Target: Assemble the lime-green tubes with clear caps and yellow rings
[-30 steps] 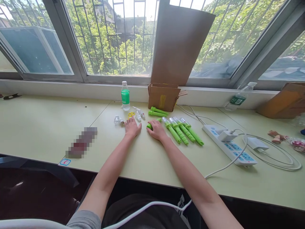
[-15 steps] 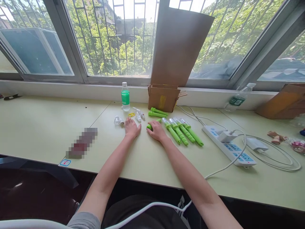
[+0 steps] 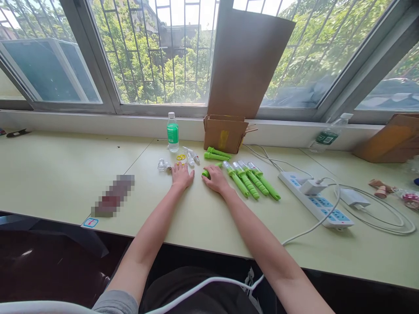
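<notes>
My left hand (image 3: 182, 176) lies palm down on the table with its fingers stretched forward, holding nothing. Just beyond its fingertips are small clear plastic pieces (image 3: 190, 159) and yellow rings (image 3: 180, 157). A clear cap-like piece (image 3: 161, 165) lies to its left. Under my right hand (image 3: 214, 179) is a green plastic tube (image 3: 205, 173), with the fingers curled over it and much of it hidden. Several green tubes with clear tops (image 3: 250, 181) lie side by side to the right of this hand. Two green tapered pieces (image 3: 218, 154) rest farther back.
A water bottle (image 3: 173, 133) and a cardboard box (image 3: 225, 134) stand near the window ledge. At right are a white power strip (image 3: 316, 203) with looping cables, a tilted bottle (image 3: 327, 136) and wooden pieces (image 3: 381, 191). A blurred item (image 3: 113, 196) lies at left.
My left fingers lie a little flatter and more spread, and a yellow bit shows at their tips. The right hand stays on the green tube. The view has shifted very slightly.
</notes>
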A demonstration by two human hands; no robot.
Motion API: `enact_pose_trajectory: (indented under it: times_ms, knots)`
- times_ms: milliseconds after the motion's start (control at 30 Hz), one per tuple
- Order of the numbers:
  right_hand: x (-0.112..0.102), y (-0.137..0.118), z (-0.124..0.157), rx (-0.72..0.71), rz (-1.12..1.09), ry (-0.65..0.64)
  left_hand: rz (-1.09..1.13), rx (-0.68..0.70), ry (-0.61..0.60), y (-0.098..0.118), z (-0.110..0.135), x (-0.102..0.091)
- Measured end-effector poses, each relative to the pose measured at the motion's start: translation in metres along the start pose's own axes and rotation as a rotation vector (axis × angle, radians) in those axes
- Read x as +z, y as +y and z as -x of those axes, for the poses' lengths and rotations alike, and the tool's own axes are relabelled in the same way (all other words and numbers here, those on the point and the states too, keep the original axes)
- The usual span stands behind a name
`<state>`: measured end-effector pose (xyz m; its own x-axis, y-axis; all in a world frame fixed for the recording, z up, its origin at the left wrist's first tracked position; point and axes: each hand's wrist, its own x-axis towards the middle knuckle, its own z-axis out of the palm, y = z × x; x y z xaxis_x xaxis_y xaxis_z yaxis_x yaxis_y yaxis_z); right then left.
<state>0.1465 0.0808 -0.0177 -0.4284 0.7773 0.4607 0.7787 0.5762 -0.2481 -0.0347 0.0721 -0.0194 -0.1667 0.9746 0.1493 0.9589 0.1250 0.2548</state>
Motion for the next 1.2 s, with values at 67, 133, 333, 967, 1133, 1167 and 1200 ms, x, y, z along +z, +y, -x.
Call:
enact_pose_trajectory:
  times_ms: [67, 133, 333, 967, 1133, 1167, 1200]
  knots:
    - [0.000, 0.000, 0.000, 0.000, -0.001, -0.004, -0.003, 0.005, -0.006, 0.000, 0.000, 0.000]
    - [0.000, 0.000, 0.000, 0.002, -0.001, -0.006, -0.007, 0.011, -0.013, 0.000, 0.001, -0.001]
    - [0.001, 0.001, 0.000, 0.000, 0.004, -0.002, -0.017, 0.033, -0.042, -0.001, 0.006, -0.003]
    - [-0.001, -0.001, 0.000, 0.011, 0.020, -0.024, -0.063, 0.049, 0.003, 0.006, 0.017, -0.010]
    - [-0.001, -0.001, 0.000, 0.017, 0.007, -0.027, -0.124, 0.066, 0.038, 0.010, 0.020, -0.014]
    - [-0.001, -0.001, 0.000, 0.020, 0.007, -0.029, -0.133, 0.070, 0.038, 0.010, 0.021, -0.014]
    - [-0.001, -0.001, 0.000, 0.023, 0.008, -0.028, -0.137, 0.074, 0.038, 0.010, 0.021, -0.014]
